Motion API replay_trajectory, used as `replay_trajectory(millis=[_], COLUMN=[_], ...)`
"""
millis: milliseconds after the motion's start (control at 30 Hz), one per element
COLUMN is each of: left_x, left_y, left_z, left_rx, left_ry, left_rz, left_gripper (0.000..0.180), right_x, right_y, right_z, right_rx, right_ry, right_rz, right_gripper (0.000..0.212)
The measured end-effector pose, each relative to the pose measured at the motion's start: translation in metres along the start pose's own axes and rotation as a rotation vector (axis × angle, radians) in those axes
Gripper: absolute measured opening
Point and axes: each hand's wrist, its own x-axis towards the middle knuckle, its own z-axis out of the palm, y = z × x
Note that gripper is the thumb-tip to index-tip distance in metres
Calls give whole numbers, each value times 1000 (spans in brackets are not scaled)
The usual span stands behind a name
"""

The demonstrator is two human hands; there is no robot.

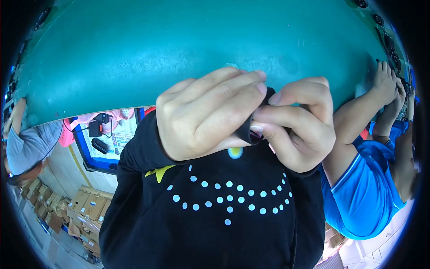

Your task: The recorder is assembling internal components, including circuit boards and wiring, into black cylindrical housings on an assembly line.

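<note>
Both of my hands meet in front of my chest, just over the near edge of the green table (pixel 192 40). A small black part (pixel 257 127) with a hollow, open side is between them; its exact kind is mostly hidden by my fingers. My left hand (pixel 204 110) wraps round it from the left, with the back of the hand showing. From the right, my right hand (pixel 302 121) pinches its edge, thumb and fingertips pressed at the opening.
At my left a blue-rimmed tray (pixel 85 150) holds black devices (pixel 95 128) with cables on printed paper. Cardboard boxes (pixel 87 204) are stacked on the floor behind. Close at my right sits a person in a blue shirt (pixel 363 193); another person in grey (pixel 36 145) is at the far left.
</note>
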Motion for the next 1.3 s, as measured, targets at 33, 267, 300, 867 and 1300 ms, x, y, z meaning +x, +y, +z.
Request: replay_trajectory(millis=[33, 267, 300, 867, 1300], left_x=[-1, 2, 3, 17, 19], left_y=[-1, -5, -5, 3, 5], left_z=[1, -5, -6, -2, 8], left_rx=[-14, 11, 15, -86, -250], left_ry=[9, -13, -23, 17, 106], left_rz=[20, 105, 102, 85, 77], left_gripper=[40, 44, 44, 19, 22], right_x=[-1, -2, 0, 11, 4], right_y=[0, 2, 2, -12, -2], right_z=[4, 6, 5, -18, -13], right_rx=[41, 50, 46, 284, 201], right_ry=[17, 42, 37, -137, 58], right_rz=[10, -80, -83, 235, 106], right_gripper=[11, 10, 10, 11, 29])
